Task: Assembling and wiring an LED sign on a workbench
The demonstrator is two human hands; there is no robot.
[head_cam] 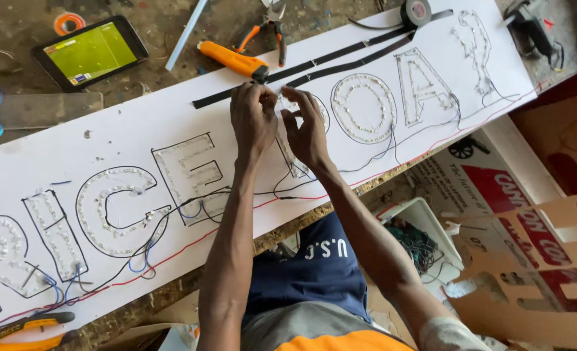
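My left hand (252,117) and right hand (306,130) sit close together, fingertips pinching the LED string (287,107) on the white sign board (106,140). Orange utility knife (233,60) at 11 o'clock, phone (90,52) at 10 o'clock on the scuffed workbench (15,32)

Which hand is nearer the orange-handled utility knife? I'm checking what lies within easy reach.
Left. The left hand works just below the utility knife, its fingertips close to the blade end; the right hand sits farther to the knife's right.
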